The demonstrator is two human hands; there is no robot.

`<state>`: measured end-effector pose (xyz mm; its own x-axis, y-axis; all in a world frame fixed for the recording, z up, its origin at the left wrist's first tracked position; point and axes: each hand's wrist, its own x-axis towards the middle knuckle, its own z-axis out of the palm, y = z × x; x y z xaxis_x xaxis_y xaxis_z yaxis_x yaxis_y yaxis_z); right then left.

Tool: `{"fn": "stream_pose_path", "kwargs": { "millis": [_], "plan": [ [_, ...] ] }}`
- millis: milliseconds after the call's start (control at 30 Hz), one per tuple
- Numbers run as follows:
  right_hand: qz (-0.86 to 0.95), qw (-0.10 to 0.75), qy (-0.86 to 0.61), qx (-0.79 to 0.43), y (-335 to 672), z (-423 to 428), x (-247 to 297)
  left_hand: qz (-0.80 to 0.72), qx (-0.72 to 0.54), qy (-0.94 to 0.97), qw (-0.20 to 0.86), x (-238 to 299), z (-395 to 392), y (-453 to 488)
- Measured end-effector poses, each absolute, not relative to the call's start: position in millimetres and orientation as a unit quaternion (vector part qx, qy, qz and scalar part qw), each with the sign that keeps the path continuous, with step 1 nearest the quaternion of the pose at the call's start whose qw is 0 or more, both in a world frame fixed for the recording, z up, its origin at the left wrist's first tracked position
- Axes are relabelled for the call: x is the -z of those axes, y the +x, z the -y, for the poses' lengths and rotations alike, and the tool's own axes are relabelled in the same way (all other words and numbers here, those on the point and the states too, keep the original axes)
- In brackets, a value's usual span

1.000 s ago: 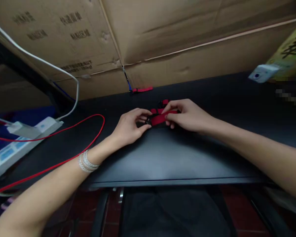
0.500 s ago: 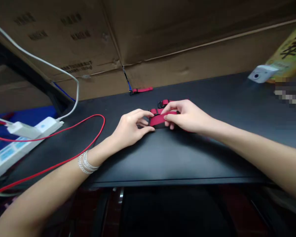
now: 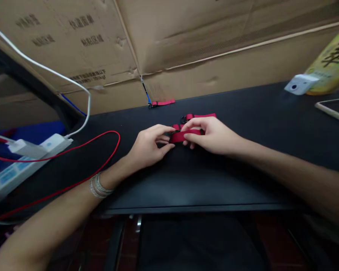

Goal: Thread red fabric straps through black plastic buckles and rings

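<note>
cardboard cartons [image 3: 73, 49] line the back of the black counter [image 3: 243, 109], and near its middle a red webbing strap [image 3: 183, 137] with a black buckle [image 3: 176, 131] lies flat between both hands. the left hand [image 3: 147, 146] curls its fingers onto the buckle end while the right hand [image 3: 211, 135] pinches the webbing, a grip best kept close to the buckle so the strap cannot twist. well apart from them, a shorter red strap [image 3: 162, 102] lies along the back edge, a red cable [image 3: 113, 132] loops near the power strip [image 3: 17, 169] at the left edge, and a phone [image 3: 336, 107] sits at the right edge.
</note>
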<state>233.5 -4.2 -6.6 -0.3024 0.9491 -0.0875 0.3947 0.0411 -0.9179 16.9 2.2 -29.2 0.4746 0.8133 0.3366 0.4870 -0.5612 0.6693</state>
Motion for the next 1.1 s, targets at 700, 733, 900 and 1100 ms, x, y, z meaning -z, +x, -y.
{"fn": "stream_pose_path", "kwargs": {
  "millis": [700, 733, 900, 1100],
  "plan": [
    [0.705, 0.295, -0.557, -0.325, 237.5, -2.3, 15.6, -0.324, -0.297, 0.884, 0.157, 26.6, -6.7, 15.7],
    [0.708, 0.293, -0.557, -0.321, 237.7, -2.3, 15.9, -0.324, -0.298, 0.884, 0.157, 26.4, -6.5, 15.8],
    [0.71, 0.286, -0.564, -0.309, 238.0, -2.0, 15.6, -0.318, -0.298, 0.884, 0.172, 26.8, -6.3, 15.5],
    [0.704, 0.286, -0.568, -0.316, 238.0, -3.3, 15.8, -0.317, -0.3, 0.882, 0.177, 27.1, -6.6, 15.0]
  ]
}}
